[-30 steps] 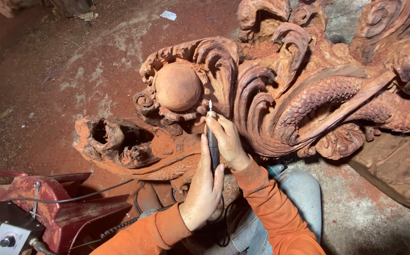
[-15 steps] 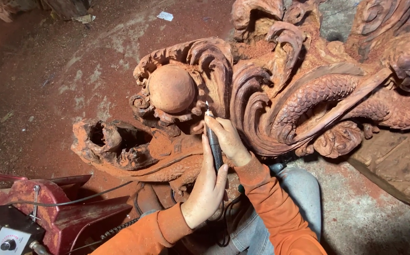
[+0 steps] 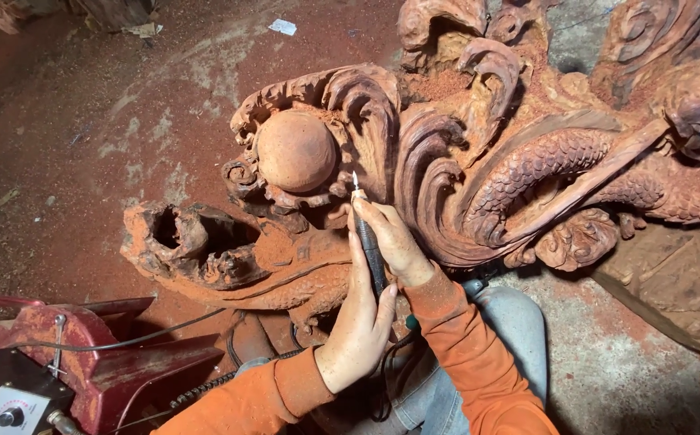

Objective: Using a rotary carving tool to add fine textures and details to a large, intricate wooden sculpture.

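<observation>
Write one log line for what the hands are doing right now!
left hand: steadies rotary tool | right hand: grips tool | tip: at wood carving beside round ball | dust: red

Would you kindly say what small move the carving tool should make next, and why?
Probably ease the carving tool's tip along the groove beside the round ball: both hands, the right hand and left hand, steady it there, and red dust fills nearby hollows.

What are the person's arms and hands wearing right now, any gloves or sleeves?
No gloves: the left hand and right hand are bare. Both arms wear long orange sleeves with ribbed cuffs at the wrists, dusted with reddish wood powder. No watch or rings are visible.
</observation>
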